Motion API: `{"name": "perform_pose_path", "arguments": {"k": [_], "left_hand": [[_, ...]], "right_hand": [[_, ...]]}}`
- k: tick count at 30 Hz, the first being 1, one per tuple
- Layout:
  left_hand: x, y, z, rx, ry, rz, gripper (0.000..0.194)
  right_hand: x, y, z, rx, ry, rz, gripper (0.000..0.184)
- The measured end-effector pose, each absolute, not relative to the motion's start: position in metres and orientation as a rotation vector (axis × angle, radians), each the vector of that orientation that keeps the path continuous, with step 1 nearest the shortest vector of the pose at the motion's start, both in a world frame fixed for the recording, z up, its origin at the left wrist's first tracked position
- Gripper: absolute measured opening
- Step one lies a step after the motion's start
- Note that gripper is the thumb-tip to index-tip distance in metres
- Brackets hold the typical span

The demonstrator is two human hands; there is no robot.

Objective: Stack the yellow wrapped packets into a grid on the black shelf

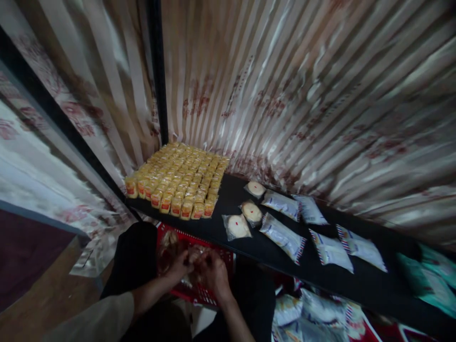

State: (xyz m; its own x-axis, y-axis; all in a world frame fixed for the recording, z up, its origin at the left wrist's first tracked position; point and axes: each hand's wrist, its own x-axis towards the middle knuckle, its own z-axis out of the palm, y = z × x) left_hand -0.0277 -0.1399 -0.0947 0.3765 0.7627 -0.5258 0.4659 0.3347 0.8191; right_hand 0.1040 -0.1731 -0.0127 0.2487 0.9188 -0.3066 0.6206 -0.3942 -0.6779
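Both hands are close together over a red plastic basket [210, 297] in the dim space below the shelf edge. My left hand [183, 263] has its fingers closed, and beside it my right hand [214, 271] is closed too. Whatever is between the fingers looks small and is too dark to name. Several pale wrapped pieces [169, 242] lie in the basket near my left hand. On the black shelf [217, 230] above stand tight rows of small yellow packets [178, 175] in clear wrap with red labels.
Three round, pale wrapped cakes [238, 226] lie right of the rows. Beyond them are several white packets [283, 236] with striped ends, then green packets [432, 280]. More packets [315, 311] fill a container below. A dark post [156, 71] and striped sheeting [270, 95] stand behind.
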Motion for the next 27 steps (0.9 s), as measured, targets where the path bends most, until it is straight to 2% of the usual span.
{"name": "perform_pose_path", "arguments": {"k": [3, 6, 12, 13, 19, 23, 27], "left_hand": [[-0.027, -0.149, -0.074, 1.211, 1.110, 0.403, 0.030], [-0.017, -0.147, -0.046, 1.254, 1.048, 0.473, 0.022], [0.022, -0.116, 0.014, 1.562, 1.020, 0.581, 0.013], [0.030, -0.109, 0.022, 1.589, 1.027, 0.599, 0.014], [0.088, -0.062, 0.053, 1.702, 1.130, 0.621, 0.022], [0.128, -0.030, 0.064, 1.689, 1.275, 0.579, 0.034], [0.159, -0.008, 0.070, 1.711, 1.371, 0.638, 0.044]], "right_hand": [[0.117, -0.188, 0.006, -1.908, -1.342, 0.926, 0.009], [0.132, -0.194, 0.021, -1.710, -1.227, 0.957, 0.016], [0.166, -0.185, 0.041, -1.626, -0.963, 0.740, 0.065], [0.172, -0.182, 0.044, -1.638, -0.976, 0.728, 0.065], [0.212, -0.143, 0.052, -1.620, -1.023, 0.675, 0.041], [0.245, -0.101, 0.048, -1.602, -1.030, 0.630, 0.038], [0.273, -0.056, 0.041, -1.773, -0.985, 0.566, 0.040]]}}
